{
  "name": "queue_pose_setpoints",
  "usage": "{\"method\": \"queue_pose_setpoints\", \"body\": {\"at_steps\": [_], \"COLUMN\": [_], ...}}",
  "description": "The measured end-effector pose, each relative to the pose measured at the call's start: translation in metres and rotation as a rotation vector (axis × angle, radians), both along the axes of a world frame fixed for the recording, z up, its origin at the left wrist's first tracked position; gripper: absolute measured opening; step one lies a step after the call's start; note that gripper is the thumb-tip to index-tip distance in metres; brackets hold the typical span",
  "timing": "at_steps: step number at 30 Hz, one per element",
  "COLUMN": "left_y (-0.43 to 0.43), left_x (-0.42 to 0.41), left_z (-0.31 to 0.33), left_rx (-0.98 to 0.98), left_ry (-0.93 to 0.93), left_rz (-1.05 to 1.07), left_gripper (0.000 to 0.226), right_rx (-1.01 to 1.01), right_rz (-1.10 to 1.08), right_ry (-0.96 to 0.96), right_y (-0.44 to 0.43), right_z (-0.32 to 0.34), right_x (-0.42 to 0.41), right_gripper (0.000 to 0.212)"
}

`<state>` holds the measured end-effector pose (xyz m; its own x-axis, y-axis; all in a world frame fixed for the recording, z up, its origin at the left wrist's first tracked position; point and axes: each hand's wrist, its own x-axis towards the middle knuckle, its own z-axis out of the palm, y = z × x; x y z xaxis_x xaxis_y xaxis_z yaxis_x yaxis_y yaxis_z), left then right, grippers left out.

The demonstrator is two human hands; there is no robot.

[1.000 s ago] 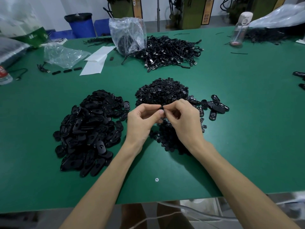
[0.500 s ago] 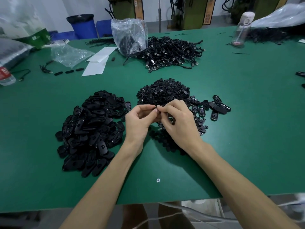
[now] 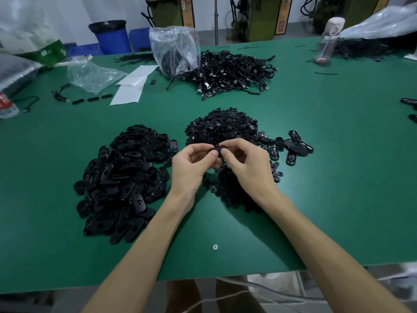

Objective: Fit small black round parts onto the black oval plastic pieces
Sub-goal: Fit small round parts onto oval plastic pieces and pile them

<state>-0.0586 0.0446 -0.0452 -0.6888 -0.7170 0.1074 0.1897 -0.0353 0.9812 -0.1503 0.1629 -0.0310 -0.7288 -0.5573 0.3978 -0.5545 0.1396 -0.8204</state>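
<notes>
This looks like a small factory or workshop where people put little parts together. A big green work table (image 3: 338,177) fills the view. On it lie heaps of the same black things: a pile of oval plastic pieces (image 3: 121,177), a pile of small round parts (image 3: 221,126), and a heap of black cables (image 3: 232,73) beside a clear plastic bag (image 3: 174,50). Behind the table stand tall green machines (image 3: 255,16), too far off to tell what they do. A blue bin (image 3: 111,37) stands near the wall.
</notes>
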Motion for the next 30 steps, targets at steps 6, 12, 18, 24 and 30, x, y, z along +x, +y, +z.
{"method": "queue_pose_setpoints", "body": {"at_steps": [6, 12, 18, 24, 30], "left_y": [0.004, 0.003, 0.003, 0.002, 0.003], "left_x": [0.000, 0.002, -0.001, -0.004, -0.005], "left_z": [0.003, 0.004, 0.000, -0.005, -0.005], "left_rx": [-0.038, -0.063, -0.185, -0.309, -0.287], "left_ry": [0.009, -0.013, -0.070, -0.145, -0.138], "left_rz": [-0.006, 0.005, 0.031, 0.077, 0.056], "left_gripper": [0.017, 0.021, 0.016, 0.016, 0.017], "right_rx": [-0.033, -0.033, -0.026, 0.015, -0.005], "right_rz": [-0.008, -0.001, 0.010, 0.040, 0.055], "right_ry": [-0.057, -0.025, -0.020, 0.049, 0.080], "right_y": [0.002, 0.003, 0.001, -0.001, 0.001], "right_z": [0.002, 0.001, -0.002, -0.006, -0.005], "right_x": [-0.002, -0.002, -0.001, 0.000, 0.000], "right_gripper": [0.010, 0.008, 0.008, 0.011, 0.010]}}
